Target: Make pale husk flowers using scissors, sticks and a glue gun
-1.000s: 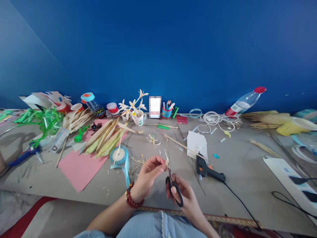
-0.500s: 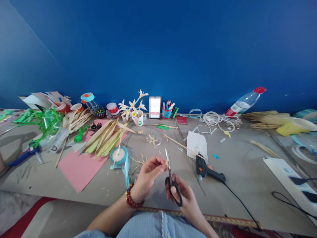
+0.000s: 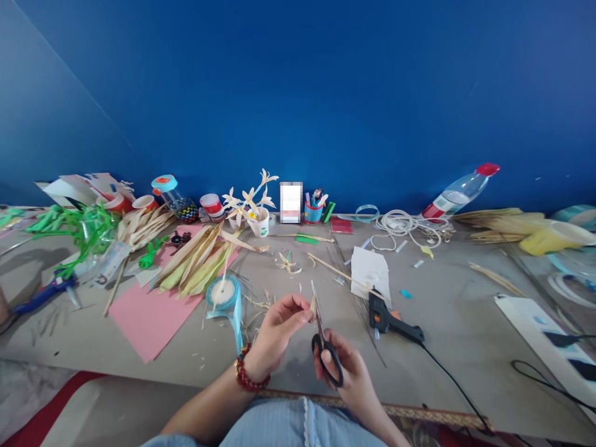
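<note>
Between thumb and fingers, my left hand pinches a small pale piece of corn husk. My right hand has its fingers through the black handles of a pair of scissors. The blades point up and lie right beside the husk piece; whether they touch it I cannot tell. Husk scraps and a roll of light blue ribbon lie left of my left hand. A husk flower rests flat on the table beyond both hands.
A black glue gun with a cord lies to the right, near white paper. Dried husks cover part of a pink sheet. A white cup of husk flowers, a pen holder and a tilted bottle stand along the wall.
Both hands stay almost in place. A tiny pale bit now shows just left of the scissor tips, and more of the husk piece is visible beside the blades.
</note>
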Demonstrator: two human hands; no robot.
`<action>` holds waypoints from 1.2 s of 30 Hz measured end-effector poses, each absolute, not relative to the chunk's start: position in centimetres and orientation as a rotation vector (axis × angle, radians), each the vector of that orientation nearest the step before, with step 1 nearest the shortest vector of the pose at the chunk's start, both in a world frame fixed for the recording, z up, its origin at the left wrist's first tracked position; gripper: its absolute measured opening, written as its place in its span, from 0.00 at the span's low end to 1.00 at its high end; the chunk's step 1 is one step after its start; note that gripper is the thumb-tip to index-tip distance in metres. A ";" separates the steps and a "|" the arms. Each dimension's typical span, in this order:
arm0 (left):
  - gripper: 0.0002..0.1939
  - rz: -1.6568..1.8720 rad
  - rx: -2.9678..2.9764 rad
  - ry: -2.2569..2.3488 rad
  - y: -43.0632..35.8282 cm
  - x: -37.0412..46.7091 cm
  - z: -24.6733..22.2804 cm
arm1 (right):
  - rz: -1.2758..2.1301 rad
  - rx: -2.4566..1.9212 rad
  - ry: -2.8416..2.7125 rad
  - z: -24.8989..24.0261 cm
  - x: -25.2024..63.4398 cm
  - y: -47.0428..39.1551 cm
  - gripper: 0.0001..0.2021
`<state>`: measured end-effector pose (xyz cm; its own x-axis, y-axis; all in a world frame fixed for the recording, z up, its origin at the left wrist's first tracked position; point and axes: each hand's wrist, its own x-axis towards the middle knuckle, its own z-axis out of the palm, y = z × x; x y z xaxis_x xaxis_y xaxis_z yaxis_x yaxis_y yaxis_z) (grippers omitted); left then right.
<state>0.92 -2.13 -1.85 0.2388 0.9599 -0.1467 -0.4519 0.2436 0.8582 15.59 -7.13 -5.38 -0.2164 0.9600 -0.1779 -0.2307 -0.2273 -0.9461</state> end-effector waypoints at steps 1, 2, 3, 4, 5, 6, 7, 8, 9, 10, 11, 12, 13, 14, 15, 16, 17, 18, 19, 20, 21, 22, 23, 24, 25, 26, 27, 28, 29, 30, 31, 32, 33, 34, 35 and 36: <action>0.08 1.117 0.794 0.798 -2.1 0.9 -1.8 | 1.609 -1.071 -1.045 -5.3 15.7 -7.1 0.23; 0.08 1.114 0.802 0.798 -2.1 0.8 -1.8 | 1.599 -1.085 -1.044 -5.2 15.8 -7.0 0.23; 0.07 1.108 0.813 0.797 -2.0 0.7 -1.8 | 1.583 -1.103 -1.043 -5.0 16.0 -7.0 0.23; 0.07 1.100 0.824 0.794 -2.0 0.6 -1.8 | 1.559 -1.125 -1.043 -4.9 16.2 -6.8 0.22; 0.07 1.089 0.835 0.790 -1.9 0.4 -1.8 | 1.524 -1.148 -1.041 -4.6 16.5 -6.6 0.22; 0.07 1.076 0.845 0.786 -1.8 0.2 -1.7 | 1.483 -1.170 -1.038 -4.4 16.8 -6.4 0.21; 0.07 1.064 0.855 0.786 -1.7 0.0 -1.7 | 1.446 -1.186 -1.032 -4.1 17.0 -6.1 0.20; 0.08 1.051 0.864 0.789 -1.6 -0.2 -1.6 | 1.420 -1.188 -1.023 -3.9 17.2 -5.8 0.19; 0.08 1.037 0.873 0.792 -1.5 -0.3 -1.5 | 1.415 -1.172 -1.013 -3.6 17.4 -5.4 0.18; 0.08 1.021 0.884 0.793 -1.4 -0.5 -1.4 | 1.429 -1.141 -1.000 -3.4 17.5 -5.0 0.18; 0.09 1.000 0.897 0.787 -1.4 -0.6 -1.2 | 1.456 -1.100 -0.984 -3.2 17.5 -4.6 0.18; 0.08 0.971 0.910 0.772 -1.3 -0.8 -1.0 | 1.487 -1.059 -0.965 -3.0 17.5 -4.2 0.17; 0.08 0.935 0.922 0.752 -1.2 -0.8 -0.8 | 1.511 -1.027 -0.944 -2.8 17.4 -3.8 0.16; 0.08 0.897 0.930 0.729 -1.2 -0.9 -0.5 | 1.530 -1.004 -0.929 -2.5 17.3 -3.4 0.16; 0.08 0.860 0.936 0.710 -1.1 -1.0 -0.3 | 1.547 -0.991 -0.922 -2.3 17.3 -3.0 0.16; 0.09 0.826 0.941 0.694 -1.0 -1.1 0.0 | 1.561 -0.979 -0.927 -2.1 17.2 -2.7 0.16; 0.09 0.798 0.946 0.680 -1.0 -1.1 0.2 | 1.575 -0.970 -0.945 -1.9 17.1 -2.5 0.17; 0.09 0.779 0.952 0.670 -0.9 -1.2 0.3 | 1.588 -0.964 -0.968 -1.7 17.1 -2.3 0.17; 0.10 0.765 0.960 0.665 -0.8 -1.3 0.4 | 1.598 -0.961 -0.994 -1.6 17.1 -2.2 0.18; 0.10 0.756 0.969 0.666 -0.7 -1.4 0.4 | 1.605 -0.958 -1.017 -1.5 17.1 -2.2 0.19; 0.10 0.753 0.976 0.671 -0.6 -1.5 0.4 | 1.609 -0.955 -1.033 -1.4 17.1 -2.2 0.19; 0.10 0.756 0.978 0.679 -0.6 -1.6 0.3 | 1.608 -0.953 -1.043 -1.4 17.1 -2.3 0.20; 0.11 0.766 0.976 0.688 -0.5 -1.7 0.1 | 1.604 -0.955 -1.052 -1.4 17.1 -2.5 0.20; 0.11 0.790 0.964 0.694 -0.5 -1.7 0.0 | 1.587 -0.960 -1.057 -1.4 17.0 -2.6 0.19; 0.11 0.828 0.943 0.693 -0.5 -1.7 -0.3 | 1.561 -0.972 -1.058 -1.4 17.0 -2.8 0.19; 0.11 0.882 0.912 0.690 -0.5 -1.6 -0.5 | 1.523 -0.991 -1.056 -1.5 16.9 -3.0 0.18; 0.12 0.943 0.874 0.686 -0.7 -1.5 -0.7 | 1.474 -1.012 -1.055 -1.6 16.8 -3.2 0.17; 0.14 1.002 0.834 0.680 -0.9 -1.3 -1.0 | 1.421 -1.021 -1.052 -1.7 16.7 -3.3 0.16; 0.16 1.044 0.798 0.667 -1.2 -1.1 -1.3 | 1.371 -1.021 -1.047 -1.8 16.6 -3.5 0.16; 0.17 1.068 0.767 0.649 -1.5 -0.7 -1.5 | 1.326 -1.014 -1.040 -2.0 16.5 -3.6 0.16; 0.18 1.082 0.742 0.632 -1.9 -0.3 -1.8 | 1.291 -1.007 -1.042 -2.1 16.3 -3.7 0.16; 0.18 1.090 0.722 0.619 -2.3 0.1 -2.0 | 1.263 -1.001 -1.042 -2.3 16.2 -3.7 0.16; 0.16 1.110 0.705 0.619 -2.7 0.5 -2.2 | 1.241 -1.002 -1.044 -2.4 16.0 -3.8 0.15; 0.14 1.141 0.698 0.637 -3.0 0.9 -2.3 | 1.218 -1.013 -1.050 -2.5 15.9 -3.8 0.15; 0.12 1.175 0.698 0.657 -3.2 1.3 -2.4 | 1.194 -1.033 -1.062 -2.6 15.7 -3.8 0.14; 0.09 1.209 0.702 0.675 -3.3 1.5 -2.4 | 1.168 -1.051 -1.075 -2.6 15.6 -3.8 0.13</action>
